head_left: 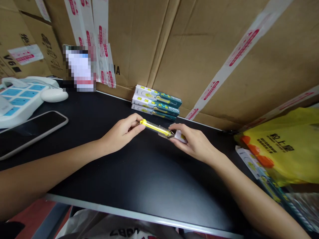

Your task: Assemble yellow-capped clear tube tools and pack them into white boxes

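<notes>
A clear tube spring scale (157, 127) with a yellow cap and yellow core lies slantwise between my two hands, just above the black table. My left hand (128, 127) pinches its yellow capped end between thumb and fingers. At the other end, my right hand (193, 139) is closed around a white narrow carton (180, 136), most of it hidden by my fingers and palm. The scale's lower end meets the carton's near edge; how far it reaches inside cannot be seen. Beyond my hands, several similar white-and-green cartons (156, 105) are stacked against the cardboard.
Large taped cardboard boxes (209, 43) wall off the back of the black table (139, 186). On the left are a phone (30, 131), a power strip (22, 99) and a white mouse-like object (54, 95). A yellow bag (286, 146) and more cartons (270, 186) occupy the right.
</notes>
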The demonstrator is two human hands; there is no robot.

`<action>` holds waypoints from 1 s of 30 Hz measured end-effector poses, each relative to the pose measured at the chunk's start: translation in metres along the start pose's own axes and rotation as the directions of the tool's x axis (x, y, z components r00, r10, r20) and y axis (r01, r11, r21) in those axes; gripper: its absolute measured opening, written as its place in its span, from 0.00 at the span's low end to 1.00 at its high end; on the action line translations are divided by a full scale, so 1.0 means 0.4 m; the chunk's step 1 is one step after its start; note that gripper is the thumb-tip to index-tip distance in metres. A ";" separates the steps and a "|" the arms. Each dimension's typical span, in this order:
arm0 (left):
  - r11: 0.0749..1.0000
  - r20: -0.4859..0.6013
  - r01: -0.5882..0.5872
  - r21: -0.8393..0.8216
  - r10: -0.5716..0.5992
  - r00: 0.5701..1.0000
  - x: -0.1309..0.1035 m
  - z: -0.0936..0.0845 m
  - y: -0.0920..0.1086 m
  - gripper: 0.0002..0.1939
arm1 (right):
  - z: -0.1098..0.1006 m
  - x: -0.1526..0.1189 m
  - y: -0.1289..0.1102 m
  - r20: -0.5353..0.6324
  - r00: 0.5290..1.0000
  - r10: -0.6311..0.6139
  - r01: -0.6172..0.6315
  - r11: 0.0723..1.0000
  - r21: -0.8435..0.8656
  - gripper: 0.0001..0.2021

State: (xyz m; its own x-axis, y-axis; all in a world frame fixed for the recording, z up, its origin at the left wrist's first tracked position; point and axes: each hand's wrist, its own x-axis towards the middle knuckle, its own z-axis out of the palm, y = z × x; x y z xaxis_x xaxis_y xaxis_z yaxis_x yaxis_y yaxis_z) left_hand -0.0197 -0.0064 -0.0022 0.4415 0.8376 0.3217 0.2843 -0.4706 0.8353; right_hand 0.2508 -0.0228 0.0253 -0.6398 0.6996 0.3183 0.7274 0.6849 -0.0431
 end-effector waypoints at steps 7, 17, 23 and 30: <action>0.996 0.166 -0.055 0.072 0.043 0.985 -0.020 0.022 0.021 0.13 | 0.031 -0.011 -0.045 -0.049 0.997 -0.053 0.057 0.995 0.082 0.20; 0.982 0.386 0.023 0.190 -0.096 0.917 -0.044 0.070 0.017 0.15 | 0.081 -0.015 -0.131 -0.091 0.979 -0.184 0.183 0.983 -0.024 0.14; 0.989 0.348 0.140 0.044 -0.146 0.926 -0.047 0.063 0.036 0.10 | 0.073 -0.011 -0.119 -0.101 0.969 -0.226 0.224 0.974 -0.030 0.12; 0.964 0.282 0.200 -0.176 -0.145 0.948 -0.040 0.071 0.018 0.07 | 0.061 -0.010 -0.108 -0.125 0.975 -0.182 0.183 0.983 -0.003 0.14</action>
State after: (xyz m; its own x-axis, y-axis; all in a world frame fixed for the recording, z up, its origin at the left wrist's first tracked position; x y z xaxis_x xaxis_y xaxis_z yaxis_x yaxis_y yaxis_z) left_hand -0.0005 -0.0310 -0.0139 0.6178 0.7842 0.0579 0.2123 -0.2373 0.9480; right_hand 0.2159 -0.0502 0.0027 -0.7255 0.5319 0.4367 0.5986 0.8008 0.0191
